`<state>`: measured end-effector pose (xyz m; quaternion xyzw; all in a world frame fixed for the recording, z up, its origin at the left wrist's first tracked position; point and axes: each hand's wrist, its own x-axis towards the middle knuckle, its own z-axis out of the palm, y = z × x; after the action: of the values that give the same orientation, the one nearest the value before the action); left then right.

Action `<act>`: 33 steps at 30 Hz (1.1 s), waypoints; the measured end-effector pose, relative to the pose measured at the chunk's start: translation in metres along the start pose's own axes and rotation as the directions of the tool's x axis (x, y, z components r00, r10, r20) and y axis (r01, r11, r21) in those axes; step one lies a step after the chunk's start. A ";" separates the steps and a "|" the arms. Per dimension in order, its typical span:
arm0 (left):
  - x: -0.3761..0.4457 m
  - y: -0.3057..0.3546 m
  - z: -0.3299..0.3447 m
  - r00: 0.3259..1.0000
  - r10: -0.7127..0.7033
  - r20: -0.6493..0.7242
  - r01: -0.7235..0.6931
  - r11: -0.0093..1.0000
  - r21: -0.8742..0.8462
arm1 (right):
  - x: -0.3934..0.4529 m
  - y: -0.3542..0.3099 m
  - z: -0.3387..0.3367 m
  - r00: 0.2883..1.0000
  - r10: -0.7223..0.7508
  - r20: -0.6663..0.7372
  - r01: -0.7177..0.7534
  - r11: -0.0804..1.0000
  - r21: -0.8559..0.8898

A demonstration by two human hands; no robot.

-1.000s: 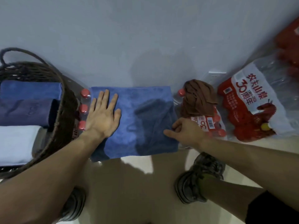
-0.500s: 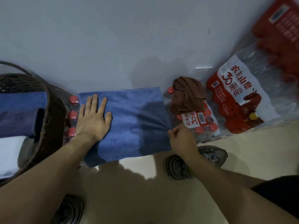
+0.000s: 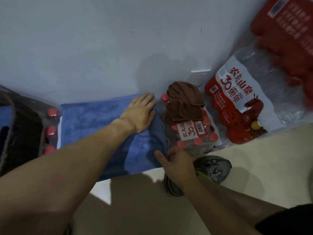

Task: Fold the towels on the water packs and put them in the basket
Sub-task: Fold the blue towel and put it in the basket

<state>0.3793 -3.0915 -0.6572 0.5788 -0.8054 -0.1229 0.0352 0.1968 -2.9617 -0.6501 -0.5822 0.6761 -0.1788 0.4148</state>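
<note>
Your left hand (image 3: 138, 114) lay flat on the blue towel (image 3: 94, 126), fingers straight and together, reaching to the towel's far right corner by the wall (image 3: 101, 39). That towel was spread over the top of a water pack (image 3: 50, 129), whose red caps showed in a row just left of the cloth. Your right hand (image 3: 176, 162) was at the near right corner, thumb stretched out onto the cloth and the fingers curled in around the edge, pinching that corner. The towel's near edge hung over the front of the pack towards the floor (image 3: 254, 175).

Just right of the blue towel, a brown towel (image 3: 183, 103) sat crumpled in a heap on a second water pack (image 3: 194, 133), a red cap poking out on its far left side. Further right, a bigger pack with a red and white wrapper (image 3: 237, 106) leaned against the wall, with a white socket (image 3: 199, 77) on the wall just behind the brown heap.

At the far left edge the dark woven basket (image 3: 20, 126) stood beside the first pack, only partly in view. Your shoe (image 3: 208, 168) rested on the floor just under your right wrist
</note>
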 end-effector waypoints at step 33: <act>-0.185 0.083 0.025 0.933 -0.042 -0.358 -0.099 0.925 -0.367 | -0.021 0.002 -0.024 0.890 0.255 0.378 -0.423 0.772 0.475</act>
<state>0.3583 -2.8887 -0.6459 0.5615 -0.7547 -0.1681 0.2947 0.1768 -2.9474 -0.6304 -0.3263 0.6226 -0.1968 0.6835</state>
